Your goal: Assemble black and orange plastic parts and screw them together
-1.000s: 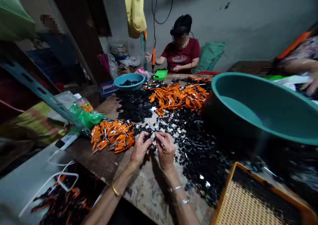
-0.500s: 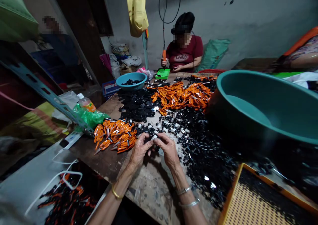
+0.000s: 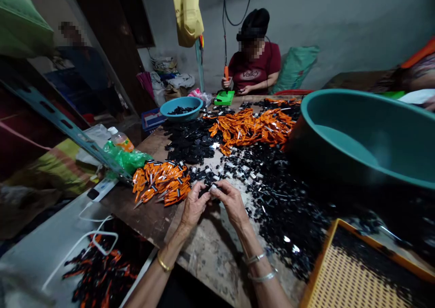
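"What fills the place?"

"The worktable [image 3: 207, 262]. Across it sits a co-worker [image 3: 254, 74], and the big teal tub [image 3: 367, 122] stands on the right side."

"And smaller than those?"

"The spread of black parts [image 3: 288, 204] in front of the tub, a heap of orange pieces [image 3: 251, 127] beyond the hands, the yellow tray [image 3: 319, 262] at the near right, and a lesser orange pile [image 3: 163, 183] just beside the left hand [image 3: 194, 206]."

"How do the hands stand?"

"Left and right hand [image 3: 234, 201] meet over the table, thumbs and fingertips pinched nearly closed on one small pale piece [image 3: 213, 187]. Something dark sits against it, perhaps a second part; it is too small and dim to be sure."

"Anything different?"

"A second ago the co-worker's hand was off the hanging orange tool [image 3: 226, 71]; now it grips it above the green tray [image 3: 223, 98]. The pale piece looked brighter half a second ago, and shows greyer now, so it may have been turned."

"Meaning what for the work?"

"The piece is not set down: it remains between the fingertips, so I judge the fine handling unfinished."
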The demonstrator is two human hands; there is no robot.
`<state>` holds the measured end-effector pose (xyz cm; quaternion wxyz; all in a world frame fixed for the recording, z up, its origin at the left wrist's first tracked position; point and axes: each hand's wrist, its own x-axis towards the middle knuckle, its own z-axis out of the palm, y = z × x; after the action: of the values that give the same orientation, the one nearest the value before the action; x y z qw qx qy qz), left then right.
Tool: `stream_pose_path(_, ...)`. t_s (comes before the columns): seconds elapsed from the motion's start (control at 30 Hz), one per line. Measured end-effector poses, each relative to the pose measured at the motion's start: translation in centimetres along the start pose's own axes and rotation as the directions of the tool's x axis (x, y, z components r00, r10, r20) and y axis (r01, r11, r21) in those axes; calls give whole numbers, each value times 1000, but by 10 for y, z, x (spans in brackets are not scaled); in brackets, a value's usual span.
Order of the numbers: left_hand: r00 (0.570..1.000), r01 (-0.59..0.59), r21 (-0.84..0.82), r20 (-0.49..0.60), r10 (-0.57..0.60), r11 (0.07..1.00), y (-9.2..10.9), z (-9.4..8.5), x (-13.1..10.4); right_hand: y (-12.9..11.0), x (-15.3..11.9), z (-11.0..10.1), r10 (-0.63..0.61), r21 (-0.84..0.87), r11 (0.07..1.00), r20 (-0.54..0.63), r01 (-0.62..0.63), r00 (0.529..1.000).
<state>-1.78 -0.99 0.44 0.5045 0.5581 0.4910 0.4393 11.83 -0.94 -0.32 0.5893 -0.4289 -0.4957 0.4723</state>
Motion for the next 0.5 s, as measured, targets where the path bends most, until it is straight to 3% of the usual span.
stream_pose_path(0.1, 999, 0, 57, -44, 3, 998, 2, -12, -2, 0, 7, -24, -43, -134, 990, -38, 37, 998)
stream_pose_path(0.17, 994, -25, 172, -97, 42, 985, 3, -19, -7, 5, 12, -41, -96, -250, 967, -159, 53, 983)
stream_pose_path(0.27, 985, -146, 404, -27, 171, 903, 3, -23, -19, 18, 17, -55, -189, -436, 899, -305, 40, 934)
stream_pose_path(0.37, 956, -285, 532, 100, 274, 798, -1, -19, -30, 33, 15, -48, -242, -582, 812, -280, 37, 929)
stream_pose_path(0.5, 930, -346, 679, 157, 332, 648, -16, -10, -39, 44, 12, -25, -240, -729, 682, -142, 63, 960)
